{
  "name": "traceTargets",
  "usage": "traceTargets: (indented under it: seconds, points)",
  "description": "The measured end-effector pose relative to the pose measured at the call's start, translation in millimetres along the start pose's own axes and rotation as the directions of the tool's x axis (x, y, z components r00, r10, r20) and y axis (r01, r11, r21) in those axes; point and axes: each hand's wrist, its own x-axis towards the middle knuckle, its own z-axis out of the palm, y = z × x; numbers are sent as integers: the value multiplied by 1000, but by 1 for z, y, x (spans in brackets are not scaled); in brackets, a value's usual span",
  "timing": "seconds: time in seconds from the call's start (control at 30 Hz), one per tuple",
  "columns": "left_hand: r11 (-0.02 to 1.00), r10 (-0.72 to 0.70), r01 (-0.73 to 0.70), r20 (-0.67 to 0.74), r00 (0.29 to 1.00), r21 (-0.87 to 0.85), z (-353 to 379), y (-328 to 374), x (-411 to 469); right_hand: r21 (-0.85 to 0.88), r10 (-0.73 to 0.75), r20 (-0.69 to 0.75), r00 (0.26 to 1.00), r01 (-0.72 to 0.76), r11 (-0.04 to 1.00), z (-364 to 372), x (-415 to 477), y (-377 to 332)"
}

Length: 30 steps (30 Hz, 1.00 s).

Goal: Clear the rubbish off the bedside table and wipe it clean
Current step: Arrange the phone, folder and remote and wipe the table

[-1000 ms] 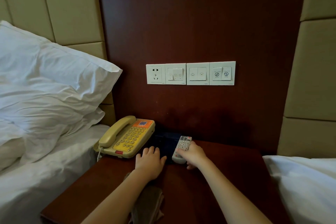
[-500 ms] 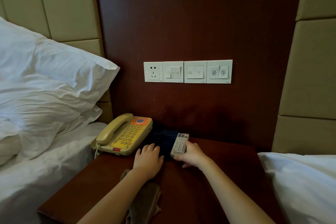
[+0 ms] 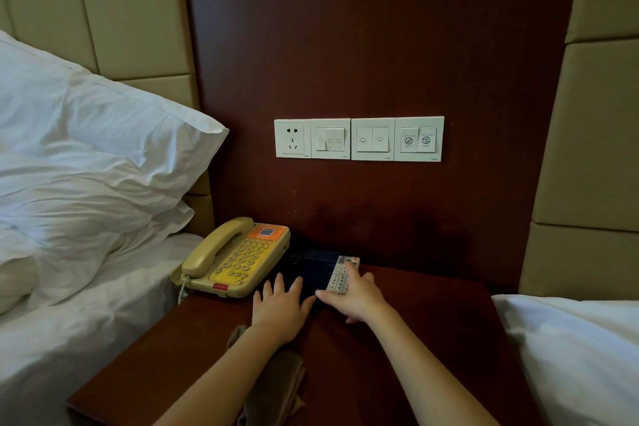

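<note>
Nearest the camera: brown cloth [image 3: 276, 380] lying crumpled on the dark wooden desk [image 3: 432, 356], partly hidden under the left forearm, not gripped by either hand.

Mid-desk: left hand [image 3: 278, 309] palm down, fingers [image 3: 276, 284] spread and flat, tips reaching onto the near edge of a dark box [image 3: 313, 270]; holding nothing. Right hand [image 3: 356, 294] just beside it, thumb toward the left hand, fingers curled over the near end of a white remote [image 3: 340, 278]; forefinger laid along its keypad. Grip apparently closed on the remote, though the underside contact is hidden.

Key relation: remote resting on the right part of the dark box, long axis running away from the camera toward the wall and tilted slightly right; right hand the nearer one and already on it. Cloth behind both hands, closer to the left wrist, probably the left hand's to take for wiping.

Left of the box: yellow phone [image 3: 235, 259], handset cradled, touching or nearly touching the box.

No loose rubbish visible on the desk; wiping step judged still ahead, with remote and box likely needing to be lifted or shifted first.

Beyond: switch panel [image 3: 359, 138] on the wood wall; pillow [image 3: 86, 149] on the bed at left.
</note>
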Motion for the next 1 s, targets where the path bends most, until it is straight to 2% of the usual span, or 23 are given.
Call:
traceTargets:
  seconds: [0.37, 0.57, 1.0]
  points:
    - [998, -65, 66, 28, 997, -13, 0, -1, 6, -75, 5, -23, 1000, -7, 997, 1, 0, -2]
    - [997, 45, -45, 12, 999, 55, 0, 6, 4, -43, 6, -37, 999, -8, 999, 1, 0, 1]
    - [999, 36, -36, 20, 999, -13, -4, 7, 4, 42, -4, -82, 997, 7, 999, 2, -2, 7]
